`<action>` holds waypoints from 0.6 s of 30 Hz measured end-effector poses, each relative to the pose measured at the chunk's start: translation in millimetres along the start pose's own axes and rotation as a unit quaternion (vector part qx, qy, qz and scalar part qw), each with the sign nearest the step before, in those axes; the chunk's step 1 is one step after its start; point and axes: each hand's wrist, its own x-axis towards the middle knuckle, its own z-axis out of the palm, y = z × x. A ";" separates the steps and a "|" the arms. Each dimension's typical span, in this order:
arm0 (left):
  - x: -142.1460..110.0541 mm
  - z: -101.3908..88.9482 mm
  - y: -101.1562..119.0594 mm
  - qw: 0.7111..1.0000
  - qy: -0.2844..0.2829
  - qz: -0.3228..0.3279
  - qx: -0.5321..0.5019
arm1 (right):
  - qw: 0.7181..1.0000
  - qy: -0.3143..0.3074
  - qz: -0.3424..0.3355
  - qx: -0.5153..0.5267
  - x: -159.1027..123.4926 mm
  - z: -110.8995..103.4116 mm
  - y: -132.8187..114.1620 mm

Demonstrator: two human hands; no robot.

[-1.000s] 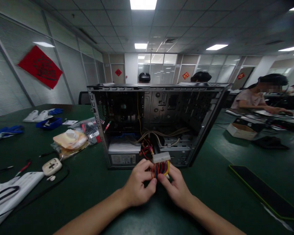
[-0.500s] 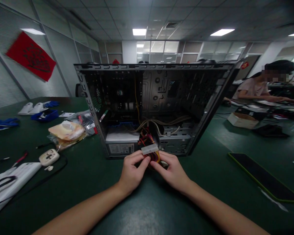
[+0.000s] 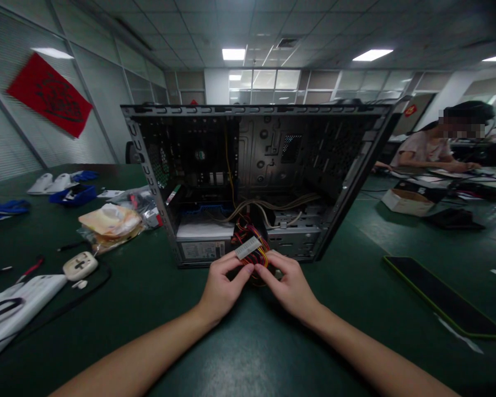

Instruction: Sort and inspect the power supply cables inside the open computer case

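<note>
An open computer case (image 3: 256, 110) stands on the green table, its inside facing me. From its lower middle comes a bundle of red, yellow and black power cables (image 3: 261, 257) with a flat, pale multi-pin connector (image 3: 248, 248) on top. My left hand (image 3: 224, 285) is closed on the bundle just below the connector. My right hand (image 3: 291, 284) pinches the same cables from the other side, and the two thumbs nearly meet. A labelled power supply (image 3: 202, 250) sits at the case's lower left. The fingertips behind the cables are hidden.
To the left lie a bagged tissue pack (image 3: 111, 221), a white power strip (image 3: 80, 266), a blue tray (image 3: 73, 196) and a white panel-like item (image 3: 28, 309). A dark green-edged mat (image 3: 442, 295) and an open box (image 3: 407, 202) lie right. A person (image 3: 430, 149) sits beyond.
The connector has tilted, its right end now higher, and shifted slightly left. The cables under it show more openly. Both hands stay close together on the bundle; the view has shifted slightly.
</note>
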 end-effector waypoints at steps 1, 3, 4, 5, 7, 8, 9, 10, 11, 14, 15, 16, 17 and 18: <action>-0.4 0.3 -0.4 1.000 0.002 -0.005 -0.009 | 1.000 -0.001 -0.004 0.000 -1.5 1.3 0.1; -1.2 0.4 -0.9 1.000 0.003 -0.019 -0.023 | 1.000 -0.006 -0.012 0.005 -4.1 3.7 0.3; -1.6 0.1 -1.1 0.999 0.002 -0.026 -0.028 | 1.000 -0.008 -0.015 0.009 -5.1 4.7 0.3; -2.0 -0.4 -1.2 0.999 0.001 -0.032 -0.032 | 1.000 -0.011 -0.017 0.013 -5.8 5.5 0.2; -3.0 -1.5 -1.2 0.999 -0.003 -0.037 -0.040 | 1.000 -0.015 -0.017 0.015 -6.4 6.4 -0.8; -3.6 -1.9 -1.2 0.998 -0.005 -0.039 -0.044 | 1.000 -0.017 -0.014 0.015 -6.4 6.5 -1.8; -4.2 -2.2 -1.2 0.998 -0.008 -0.040 -0.050 | 1.000 -0.017 -0.009 0.017 -6.4 6.2 -3.0; -5.0 -2.2 -1.1 0.998 -0.010 -0.042 -0.055 | 1.000 -0.017 -0.003 0.022 -6.5 5.7 -4.5; -5.8 -2.0 -0.9 0.997 -0.012 -0.045 -0.060 | 0.999 -0.017 0.004 0.030 -6.6 4.9 -6.1; -8.1 -0.4 -0.1 0.996 -0.015 -0.056 -0.064 | 0.998 -0.012 0.031 0.062 -7.7 2.2 -10.0; -8.8 0.2 0.2 0.996 -0.016 -0.059 -0.063 | 0.996 -0.011 0.041 0.072 -8.2 1.6 -10.7; -9.4 0.7 0.4 0.996 -0.017 -0.063 -0.063 | 0.995 -0.009 0.051 0.081 -8.7 1.2 -11.1; -9.9 1.0 0.6 0.996 -0.019 -0.065 -0.064 | 0.994 -0.009 0.061 0.089 -9.2 1.1 -11.1; -10.5 1.2 0.6 0.995 -0.022 -0.068 -0.065 | 0.993 -0.010 0.069 0.098 -9.6 1.3 -10.8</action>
